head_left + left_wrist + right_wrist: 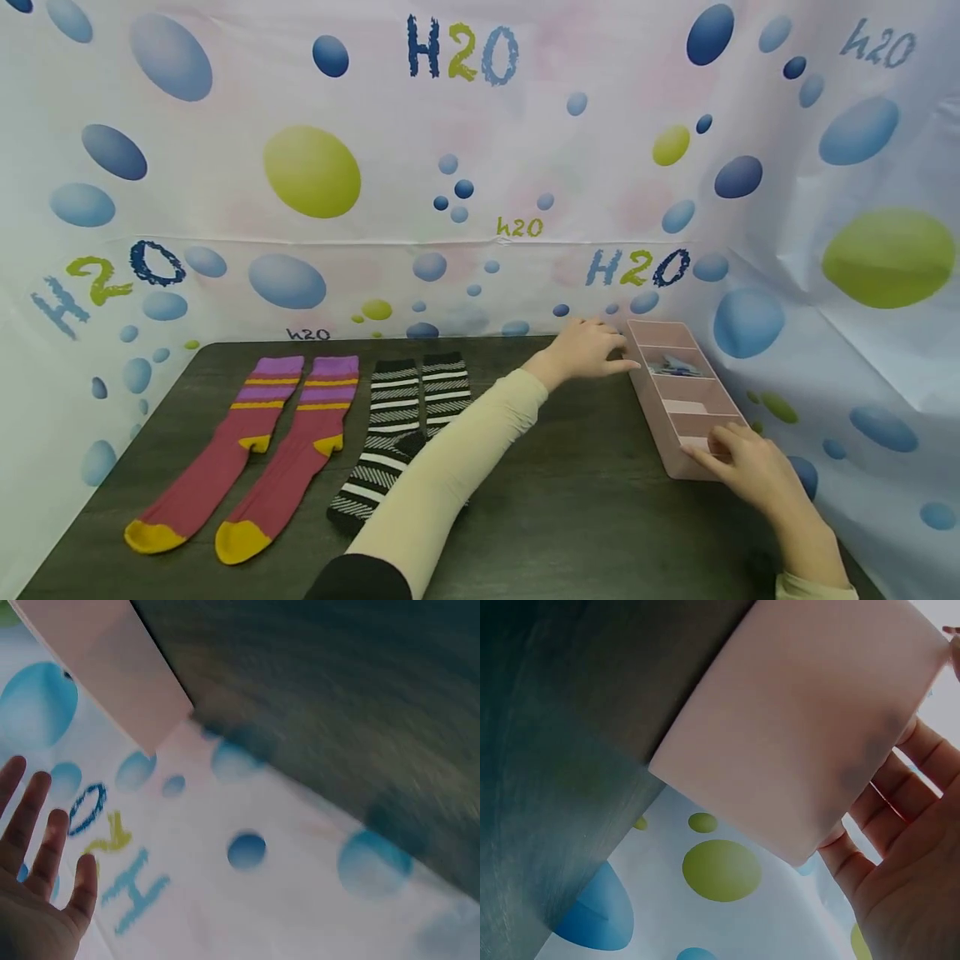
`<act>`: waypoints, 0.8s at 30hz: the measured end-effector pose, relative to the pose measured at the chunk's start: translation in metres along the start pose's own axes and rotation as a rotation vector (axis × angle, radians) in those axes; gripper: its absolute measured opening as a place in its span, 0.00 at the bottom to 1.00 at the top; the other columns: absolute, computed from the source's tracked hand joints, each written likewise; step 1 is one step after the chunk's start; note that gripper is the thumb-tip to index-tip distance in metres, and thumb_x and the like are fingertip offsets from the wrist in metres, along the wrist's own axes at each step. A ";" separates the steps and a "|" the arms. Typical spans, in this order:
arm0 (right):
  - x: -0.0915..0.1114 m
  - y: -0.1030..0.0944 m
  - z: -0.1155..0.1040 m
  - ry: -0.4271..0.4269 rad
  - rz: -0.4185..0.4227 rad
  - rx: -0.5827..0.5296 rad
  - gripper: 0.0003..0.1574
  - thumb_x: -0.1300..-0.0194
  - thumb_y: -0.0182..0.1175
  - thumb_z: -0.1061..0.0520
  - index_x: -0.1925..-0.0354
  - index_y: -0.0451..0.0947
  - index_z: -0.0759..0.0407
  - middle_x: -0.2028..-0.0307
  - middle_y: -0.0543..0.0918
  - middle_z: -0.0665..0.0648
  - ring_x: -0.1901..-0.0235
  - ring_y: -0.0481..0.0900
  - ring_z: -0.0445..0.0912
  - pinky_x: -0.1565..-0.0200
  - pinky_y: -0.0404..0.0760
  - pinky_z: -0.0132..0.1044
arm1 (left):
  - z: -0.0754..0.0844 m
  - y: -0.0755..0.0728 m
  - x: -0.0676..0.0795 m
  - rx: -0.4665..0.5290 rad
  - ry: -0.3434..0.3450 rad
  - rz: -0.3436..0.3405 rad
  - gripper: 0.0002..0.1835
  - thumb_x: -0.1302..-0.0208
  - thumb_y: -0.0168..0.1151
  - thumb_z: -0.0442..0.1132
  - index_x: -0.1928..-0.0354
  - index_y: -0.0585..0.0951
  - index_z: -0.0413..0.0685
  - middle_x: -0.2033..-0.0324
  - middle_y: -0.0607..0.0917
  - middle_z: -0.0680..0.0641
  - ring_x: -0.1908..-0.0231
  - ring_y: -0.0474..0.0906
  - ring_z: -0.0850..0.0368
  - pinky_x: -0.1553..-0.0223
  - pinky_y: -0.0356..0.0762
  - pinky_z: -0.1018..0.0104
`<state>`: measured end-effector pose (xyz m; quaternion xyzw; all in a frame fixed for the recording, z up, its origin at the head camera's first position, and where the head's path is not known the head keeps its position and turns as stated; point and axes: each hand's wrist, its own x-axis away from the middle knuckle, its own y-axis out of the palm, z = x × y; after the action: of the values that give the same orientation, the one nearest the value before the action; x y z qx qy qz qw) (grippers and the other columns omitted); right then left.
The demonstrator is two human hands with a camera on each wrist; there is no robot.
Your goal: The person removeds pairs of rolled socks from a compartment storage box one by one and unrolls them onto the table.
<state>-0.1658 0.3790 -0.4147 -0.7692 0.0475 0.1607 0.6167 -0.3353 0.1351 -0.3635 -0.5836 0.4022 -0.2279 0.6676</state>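
A long pink compartment box [678, 433] stands on the right of the dark table. Small silvery items [673, 367] lie in one of its far compartments. At the box's near end, my right hand [750, 467] has its fingers hooked over the rim; in the right wrist view their tips show as shadows through the pink wall [780, 727]. My left hand [585, 350] hovers by the far left side of the box, thumb overlapping the rim in the head view. Its fingers [52, 847] are spread and hold nothing in the left wrist view.
Two red socks [281, 475] with purple cuffs and yellow toes lie at the left of the table [570, 517]. Beside them lies a pair of black-and-white patterned socks [393, 400], partly covered by my left arm. A bubble-print sheet [510, 142] hangs behind and at the sides.
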 end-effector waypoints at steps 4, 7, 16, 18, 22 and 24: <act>-0.001 0.002 0.000 -0.035 0.048 -0.006 0.27 0.42 0.68 0.41 0.82 0.63 0.48 0.80 0.62 0.46 0.82 0.55 0.34 0.76 0.56 0.31 | 0.015 0.014 -0.019 -0.011 -0.052 0.005 0.21 0.33 0.49 0.67 0.49 0.82 0.70 0.46 0.80 0.63 0.41 0.71 0.62 0.44 0.70 0.59; -0.002 0.004 0.001 -0.045 0.061 -0.009 0.27 0.42 0.68 0.41 0.82 0.63 0.49 0.81 0.62 0.46 0.82 0.55 0.34 0.77 0.56 0.30 | 0.026 0.025 -0.033 -0.012 -0.091 0.007 0.19 0.33 0.51 0.65 0.48 0.80 0.71 0.42 0.78 0.64 0.37 0.69 0.61 0.40 0.68 0.58; 0.000 0.006 0.004 -0.043 0.078 -0.001 0.27 0.43 0.68 0.42 0.82 0.63 0.49 0.81 0.62 0.46 0.83 0.55 0.34 0.77 0.56 0.30 | 0.043 0.051 -0.066 -0.033 -0.195 -0.030 0.21 0.35 0.56 0.64 0.41 0.76 0.76 0.40 0.76 0.64 0.37 0.67 0.62 0.46 0.66 0.64; 0.001 0.006 0.005 -0.046 0.082 0.002 0.27 0.43 0.69 0.42 0.83 0.63 0.48 0.81 0.62 0.46 0.83 0.55 0.34 0.77 0.56 0.30 | 0.045 0.054 -0.071 -0.039 -0.213 -0.058 0.22 0.36 0.56 0.65 0.40 0.75 0.77 0.39 0.75 0.64 0.37 0.66 0.63 0.46 0.65 0.64; 0.002 0.007 0.004 -0.056 0.096 -0.001 0.27 0.44 0.69 0.43 0.83 0.63 0.48 0.82 0.62 0.45 0.84 0.54 0.33 0.78 0.56 0.30 | 0.047 0.059 -0.079 -0.052 -0.232 -0.119 0.24 0.37 0.55 0.67 0.39 0.73 0.79 0.39 0.74 0.64 0.36 0.64 0.62 0.40 0.64 0.62; 0.001 0.007 0.004 -0.065 0.110 -0.006 0.27 0.45 0.70 0.43 0.83 0.62 0.47 0.82 0.62 0.45 0.84 0.54 0.33 0.78 0.56 0.29 | 0.047 0.060 -0.082 -0.057 -0.244 -0.133 0.24 0.38 0.56 0.68 0.39 0.74 0.79 0.40 0.74 0.63 0.35 0.63 0.61 0.37 0.63 0.60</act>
<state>-0.1677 0.3809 -0.4219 -0.7616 0.0693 0.2195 0.6058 -0.3543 0.2400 -0.3986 -0.6509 0.2847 -0.1873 0.6784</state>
